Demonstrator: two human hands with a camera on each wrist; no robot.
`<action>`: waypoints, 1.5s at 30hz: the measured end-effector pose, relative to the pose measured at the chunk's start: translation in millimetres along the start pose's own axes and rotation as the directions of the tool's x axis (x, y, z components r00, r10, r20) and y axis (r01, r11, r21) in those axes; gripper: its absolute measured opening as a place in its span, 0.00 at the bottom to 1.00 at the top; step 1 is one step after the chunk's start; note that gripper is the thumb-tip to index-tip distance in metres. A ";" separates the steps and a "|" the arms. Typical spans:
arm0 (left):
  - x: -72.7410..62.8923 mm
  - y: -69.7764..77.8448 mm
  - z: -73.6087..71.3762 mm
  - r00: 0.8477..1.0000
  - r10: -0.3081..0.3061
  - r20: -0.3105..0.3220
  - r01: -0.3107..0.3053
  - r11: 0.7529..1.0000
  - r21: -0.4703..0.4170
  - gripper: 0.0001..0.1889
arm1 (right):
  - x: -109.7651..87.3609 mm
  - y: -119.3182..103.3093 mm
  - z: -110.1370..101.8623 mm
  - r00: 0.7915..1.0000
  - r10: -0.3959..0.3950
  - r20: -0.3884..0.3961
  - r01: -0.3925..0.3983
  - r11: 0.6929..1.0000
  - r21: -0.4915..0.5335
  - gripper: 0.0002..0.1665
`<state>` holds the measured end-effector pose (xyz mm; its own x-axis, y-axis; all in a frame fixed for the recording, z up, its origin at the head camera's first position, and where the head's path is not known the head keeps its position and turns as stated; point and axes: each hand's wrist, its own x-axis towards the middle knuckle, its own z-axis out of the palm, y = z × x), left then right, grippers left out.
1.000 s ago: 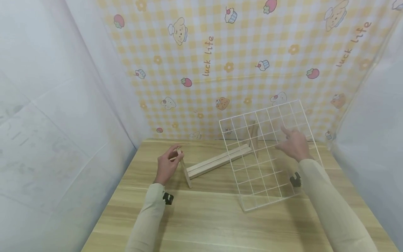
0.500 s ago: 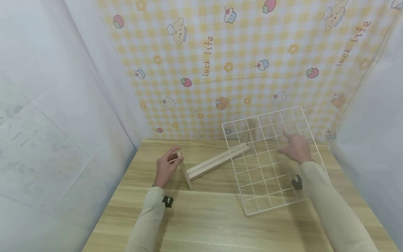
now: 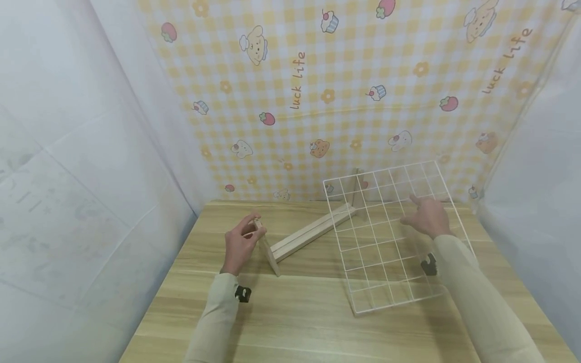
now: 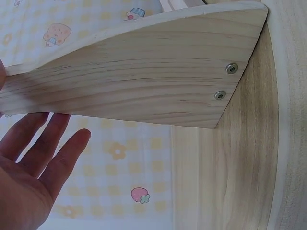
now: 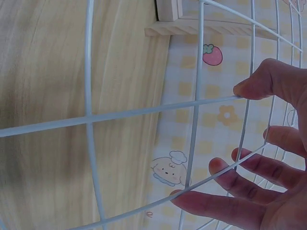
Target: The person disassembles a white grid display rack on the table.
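Head view: at six o'clock sat a pale wooden plank-and-panel stand, its near end pinched by the left hand, apparently for steadiness; at four o'clock, the right hand gripped a white rectangular wire grid, probably spanning two wires for control.

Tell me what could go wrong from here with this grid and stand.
The wire grid might swing or slip: the right grip has only thin wires, toward one side. It could knock the wooden stand, whose far end it overlaps in the head view. The stand may pivot, since the left grip holds just the near end panel.
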<state>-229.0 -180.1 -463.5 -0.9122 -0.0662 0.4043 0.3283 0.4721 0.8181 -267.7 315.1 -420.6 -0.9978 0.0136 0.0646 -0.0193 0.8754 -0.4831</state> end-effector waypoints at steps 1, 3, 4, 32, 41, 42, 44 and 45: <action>-0.7 0.0 0.3 1.000 0.000 -0.001 0.000 1.000 0.000 0.20 | -0.5 0.8 0.3 1.000 0.005 0.003 -0.005 1.000 -0.001 0.52; -2.0 0.1 0.5 1.000 0.000 -0.001 0.000 1.000 -0.004 0.20 | -1.4 2.2 1.6 1.000 0.011 0.006 -0.011 1.000 -0.006 0.52; -2.7 0.3 0.6 1.000 -0.005 -0.003 0.005 1.000 -0.008 0.20 | -1.6 3.1 2.4 1.000 0.010 0.003 -0.010 1.000 -0.006 0.52; -25.0 15.6 2.0 0.999 -0.042 0.028 0.042 0.999 -0.015 0.24 | -15.8 28.9 19.7 0.982 0.108 0.152 -0.103 0.994 -0.039 0.55; -37.0 23.6 7.7 1.000 -0.012 0.024 0.012 1.000 -0.008 0.23 | -15.6 39.8 25.2 0.975 0.101 0.200 -0.095 0.995 -0.037 0.55; -38.6 24.7 8.3 1.000 -0.004 0.023 0.004 1.000 0.001 0.24 | -15.5 41.0 25.6 0.973 0.098 0.208 -0.092 0.995 -0.039 0.56; -42.0 26.9 9.4 1.000 0.023 0.019 -0.023 1.000 0.021 0.24 | -15.4 42.9 26.5 0.970 0.095 0.222 -0.087 0.995 -0.046 0.56; -43.6 27.6 10.2 0.999 0.035 0.017 -0.036 0.999 0.028 0.24 | -15.1 43.9 26.9 0.969 0.095 0.229 -0.086 0.995 -0.050 0.56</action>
<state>-182.7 -155.2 -462.6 -0.9040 -0.0347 0.4262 0.3538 0.4989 0.7912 -255.2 340.3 -466.3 -0.9829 -0.0146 -0.1834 0.0692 0.8941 -0.4425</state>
